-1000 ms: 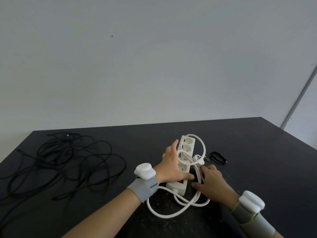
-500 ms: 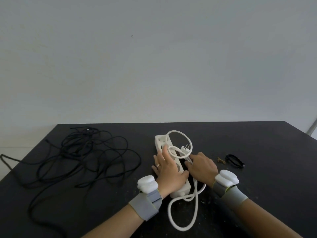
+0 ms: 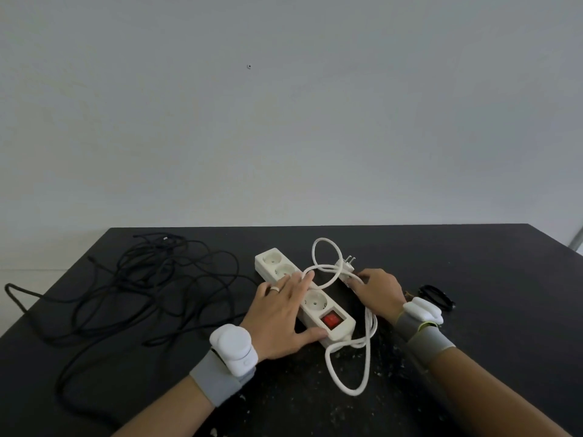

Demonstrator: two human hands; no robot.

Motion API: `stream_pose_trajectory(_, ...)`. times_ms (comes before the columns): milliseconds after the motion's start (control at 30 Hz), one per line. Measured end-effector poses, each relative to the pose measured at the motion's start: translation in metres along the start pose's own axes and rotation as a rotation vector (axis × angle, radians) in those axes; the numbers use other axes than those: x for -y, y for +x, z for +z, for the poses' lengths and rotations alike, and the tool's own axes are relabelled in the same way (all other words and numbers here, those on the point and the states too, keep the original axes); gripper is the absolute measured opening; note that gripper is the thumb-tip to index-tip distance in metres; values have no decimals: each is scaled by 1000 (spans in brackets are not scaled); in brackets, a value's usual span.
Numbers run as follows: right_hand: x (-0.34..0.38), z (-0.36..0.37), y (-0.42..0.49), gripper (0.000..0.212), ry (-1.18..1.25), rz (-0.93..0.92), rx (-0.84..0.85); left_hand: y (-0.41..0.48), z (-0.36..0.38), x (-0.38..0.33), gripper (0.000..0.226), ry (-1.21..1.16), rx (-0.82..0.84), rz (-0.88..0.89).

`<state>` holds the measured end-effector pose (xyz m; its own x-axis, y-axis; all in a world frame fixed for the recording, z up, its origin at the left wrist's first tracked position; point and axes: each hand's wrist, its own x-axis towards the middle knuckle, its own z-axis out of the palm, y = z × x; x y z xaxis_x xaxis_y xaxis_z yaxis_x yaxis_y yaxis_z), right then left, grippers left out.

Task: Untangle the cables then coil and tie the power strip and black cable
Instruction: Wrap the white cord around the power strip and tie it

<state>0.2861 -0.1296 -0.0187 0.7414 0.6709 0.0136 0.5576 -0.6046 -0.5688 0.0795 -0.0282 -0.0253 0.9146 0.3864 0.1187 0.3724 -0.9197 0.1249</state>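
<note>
Left hand (image 3: 279, 313) flat on power strip (image 3: 304, 298) mid-table, grip open, pinning it so it won't slide. Right hand (image 3: 377, 291) pinching white cord (image 3: 362, 348) near plug (image 3: 345, 264), guessing to feed coil. Black cable (image 3: 142, 294) loose on left, not coiled yet.

Left hand (image 3: 277, 313), lower centre of frame: palm down, fingers spread and extended, thumb pointing right; a ring on one finger. Grey band with a white device on the wrist. Right hand (image 3: 377, 293), right of centre: knuckles up, fingers curled inward in a pinch. Same band and device on that wrist. Both forearms enter from the bottom edge, bare.
</note>
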Motion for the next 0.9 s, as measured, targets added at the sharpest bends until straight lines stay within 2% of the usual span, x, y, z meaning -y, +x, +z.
stream_pose_trajectory(200,-14,-13,-5,25,270,146,101,1,9,3,113,162,51,-107)
stream_pose_trajectory(433,-18,-34,-30,30,457,14,204,23,-4,34,105,110,19,-170)
stream_pose_trajectory(533,-18,-44,-38,25,472,-73,237,34,-14,45,91,116,62,-236)
stream_pose_trajectory(667,-10,-52,-48,21,515,-231,284,45,-35,45,52,149,47,-281)
stream_pose_trajectory(700,-5,-53,-51,15,510,-276,283,46,-38,38,48,85,5,-260)
stream_pose_trajectory(767,5,-54,-55,5,463,-368,236,43,-44,16,46,-217,-66,-176)
stream_pose_trajectory(833,17,-53,-59,7,417,-449,182,34,-48,-9,56,-643,14,-76)
stream_pose_trajectory(900,28,-54,-64,13,372,-552,199,25,-49,-32,57,-982,68,6)
